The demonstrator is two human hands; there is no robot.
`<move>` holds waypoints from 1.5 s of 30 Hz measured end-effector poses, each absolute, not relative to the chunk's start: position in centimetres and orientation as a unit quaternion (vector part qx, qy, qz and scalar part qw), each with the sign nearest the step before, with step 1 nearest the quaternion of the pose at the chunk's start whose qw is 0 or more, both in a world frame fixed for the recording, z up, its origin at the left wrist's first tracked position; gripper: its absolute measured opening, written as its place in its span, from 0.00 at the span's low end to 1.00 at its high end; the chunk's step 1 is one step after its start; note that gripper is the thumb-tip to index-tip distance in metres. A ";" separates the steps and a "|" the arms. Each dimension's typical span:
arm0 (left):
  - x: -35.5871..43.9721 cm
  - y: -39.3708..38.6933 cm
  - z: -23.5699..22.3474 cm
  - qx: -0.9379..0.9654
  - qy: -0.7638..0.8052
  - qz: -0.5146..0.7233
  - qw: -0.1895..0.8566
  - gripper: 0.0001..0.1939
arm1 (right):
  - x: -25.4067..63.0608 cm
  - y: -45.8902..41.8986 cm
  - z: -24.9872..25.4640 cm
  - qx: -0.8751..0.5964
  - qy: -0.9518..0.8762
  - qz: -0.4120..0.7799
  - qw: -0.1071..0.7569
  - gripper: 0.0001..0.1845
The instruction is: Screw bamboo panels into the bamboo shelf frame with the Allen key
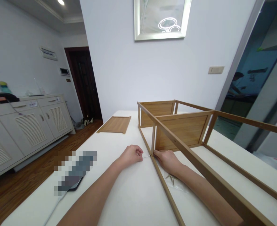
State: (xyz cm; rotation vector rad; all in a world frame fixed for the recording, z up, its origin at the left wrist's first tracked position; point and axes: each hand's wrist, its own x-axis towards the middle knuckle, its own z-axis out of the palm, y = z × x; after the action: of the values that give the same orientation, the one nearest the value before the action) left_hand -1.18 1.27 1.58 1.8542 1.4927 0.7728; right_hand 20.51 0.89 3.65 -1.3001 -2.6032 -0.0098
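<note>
A light wooden shelf frame (187, 131) lies on its side on the white table (129, 194). My left hand (132, 154) is closed in a pinch round a thin metal tool (147, 156) whose tip meets the frame's lower rail. My right hand (168, 160) reaches through the frame and grips the lower rail at the joint below an upright post. Two wooden panels sit inside the frame.
A loose wooden panel (115, 124) lies at the table's far left. Several screws in a clear bag (172, 180) rest by my right wrist. A phone with a cable (72, 177) lies at the left. White cabinets (23, 125) line the left wall.
</note>
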 end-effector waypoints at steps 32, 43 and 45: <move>-0.4 0.0 2.8 0.758 0.615 0.178 0.124 0.08 | 20.7 1.1 3.4 -0.439 -0.891 0.010 0.111 0.14; 1.4 -0.7 3.0 0.806 0.587 0.048 -0.068 0.15 | 20.7 1.1 3.4 -0.432 -0.893 0.022 0.121 0.14; 1.8 -0.9 3.0 0.811 0.579 0.037 -0.082 0.15 | 20.7 1.1 3.4 -0.435 -0.891 0.024 0.124 0.14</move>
State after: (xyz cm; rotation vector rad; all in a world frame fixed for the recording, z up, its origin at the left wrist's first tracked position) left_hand 1.82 -0.88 2.96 2.6897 1.9195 0.1234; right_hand 20.66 1.05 3.37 -1.2696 -2.5993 0.0694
